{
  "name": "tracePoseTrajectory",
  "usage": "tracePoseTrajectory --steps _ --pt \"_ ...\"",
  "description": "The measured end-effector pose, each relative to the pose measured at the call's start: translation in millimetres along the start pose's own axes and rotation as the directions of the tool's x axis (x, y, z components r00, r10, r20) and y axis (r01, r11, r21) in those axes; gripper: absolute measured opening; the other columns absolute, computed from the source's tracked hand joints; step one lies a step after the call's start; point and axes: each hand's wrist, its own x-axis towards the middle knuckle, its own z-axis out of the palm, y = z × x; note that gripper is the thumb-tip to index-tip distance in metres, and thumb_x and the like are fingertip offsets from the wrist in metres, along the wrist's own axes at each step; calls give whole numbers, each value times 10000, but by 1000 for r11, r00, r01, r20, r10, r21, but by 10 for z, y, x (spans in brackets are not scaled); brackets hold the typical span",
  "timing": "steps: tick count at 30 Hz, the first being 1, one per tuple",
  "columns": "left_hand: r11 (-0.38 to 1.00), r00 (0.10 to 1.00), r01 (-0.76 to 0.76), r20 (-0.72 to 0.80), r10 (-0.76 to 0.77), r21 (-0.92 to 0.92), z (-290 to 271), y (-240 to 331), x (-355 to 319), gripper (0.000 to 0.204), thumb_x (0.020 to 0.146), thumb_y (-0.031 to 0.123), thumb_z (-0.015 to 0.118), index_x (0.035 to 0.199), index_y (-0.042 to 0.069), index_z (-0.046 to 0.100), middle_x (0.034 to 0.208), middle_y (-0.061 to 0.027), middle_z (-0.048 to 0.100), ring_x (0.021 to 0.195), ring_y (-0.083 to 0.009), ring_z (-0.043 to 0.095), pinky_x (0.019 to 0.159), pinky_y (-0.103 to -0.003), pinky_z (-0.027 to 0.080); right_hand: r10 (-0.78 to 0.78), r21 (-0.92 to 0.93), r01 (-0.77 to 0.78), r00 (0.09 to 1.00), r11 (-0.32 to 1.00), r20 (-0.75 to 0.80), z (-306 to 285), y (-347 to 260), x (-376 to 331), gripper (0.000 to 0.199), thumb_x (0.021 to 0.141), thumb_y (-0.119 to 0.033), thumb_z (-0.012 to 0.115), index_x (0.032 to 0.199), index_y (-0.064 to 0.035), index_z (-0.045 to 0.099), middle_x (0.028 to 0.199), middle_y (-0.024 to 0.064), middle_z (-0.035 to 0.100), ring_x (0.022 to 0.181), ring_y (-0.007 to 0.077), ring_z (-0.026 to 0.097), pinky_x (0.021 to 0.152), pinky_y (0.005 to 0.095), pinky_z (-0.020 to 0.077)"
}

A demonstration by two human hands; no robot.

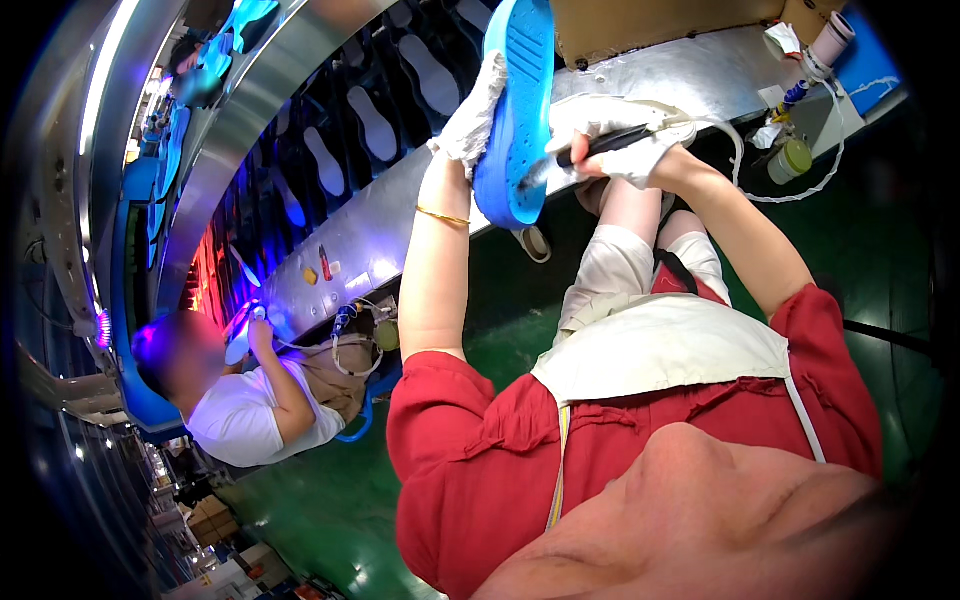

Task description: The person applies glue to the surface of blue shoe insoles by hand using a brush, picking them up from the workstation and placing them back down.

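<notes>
My left hand [475,118], in a white glove, grips a bright blue shoe sole [518,120] along its left side and holds it up on end. Rows of small holes and grooves run along the sole's face. In my right hand [622,152], whose white glove leaves some fingertips bare, is a brush [612,143] with a dark handle. Its bristles, slightly blurred, meet the lower part of the sole. A white hose [722,122] runs from near the brush handle off to the right.
Beyond a metal ledge [385,205], a dark conveyor carries several pale soles [372,122]. A seated co-worker in a white shirt [262,415] works at the left. A cardboard box [650,30] stands at the back. A greenish jar [790,160] is at the right, by hoses.
</notes>
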Motion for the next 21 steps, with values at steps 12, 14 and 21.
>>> tracePoseTrajectory --steps 12,14,21 --pt "998 1000 19 -8 -20 -61 67 -13 -224 750 826 625 530 1324 69 456 1163 -130 592 929 -227 610 810 -348 522 -164 -395 174 985 902 61 -229 224 123 119 706 34 640 774 -60 614 835 50 629 811 164 608 725 287 494" --pt "996 998 68 -5 -68 -54 -9 -40 -247 746 817 637 528 1290 62 482 1095 -126 611 862 -212 621 743 -340 541 -59 -413 98 993 906 107 -249 162 70 118 693 3 665 768 -75 617 842 47 633 808 174 605 729 295 491" --pt "677 843 -483 -86 531 -555 -118 18 -538 642 894 536 485 1341 84 395 1268 -95 510 1175 -238 485 1008 -407 403 -74 14 76 991 997 -114 -239 -37 -71 176 758 18 684 849 -31 541 1000 108 627 799 130 605 737 251 500"
